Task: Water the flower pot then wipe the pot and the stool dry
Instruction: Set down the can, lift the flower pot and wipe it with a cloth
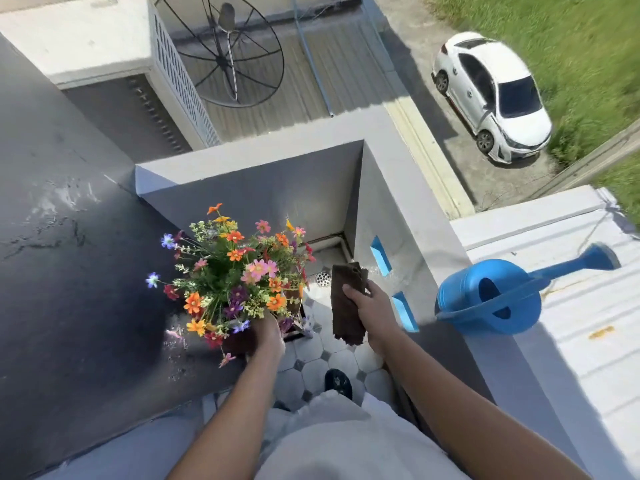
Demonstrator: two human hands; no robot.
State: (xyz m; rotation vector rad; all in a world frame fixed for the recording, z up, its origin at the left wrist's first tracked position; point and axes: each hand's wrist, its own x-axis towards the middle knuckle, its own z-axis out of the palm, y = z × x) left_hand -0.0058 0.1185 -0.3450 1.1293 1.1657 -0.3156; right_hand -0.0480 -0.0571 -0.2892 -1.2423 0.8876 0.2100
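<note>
The pot point(239, 341) is the landmark here: a dark pot almost buried under a spread of orange, pink, purple and blue flowers point(235, 271), standing in a walled balcony corner. The left hand point(268, 332) is closed on the pot's near-right side, fingers wrapped around its rim under the blooms. Just right of the pot, the right hand point(372, 311) grips a brown cloth point(346, 303) that hangs folded from the fist, held in the air and not touching the pot. Directly behind and below the pot's right edge, part of a stool point(298, 323) shows between the flowers and the cloth; whether the pot rests on it cannot be told. Beyond that, on the tiled floor point(339, 358), lies a round drain point(322, 279). Well to the right of the pot, a blue can point(491, 296) sits on top of the parapet point(446, 244), spout pointing away to the right. Left of the pot runs a dark wall point(69, 271) with wet splashes on it. Near the pot's base, toward the viewer, a dark shoe point(338, 382) stands on the tiles. Far beyond the pot, down below, are a dish point(225, 53) and a white car point(491, 98).
</note>
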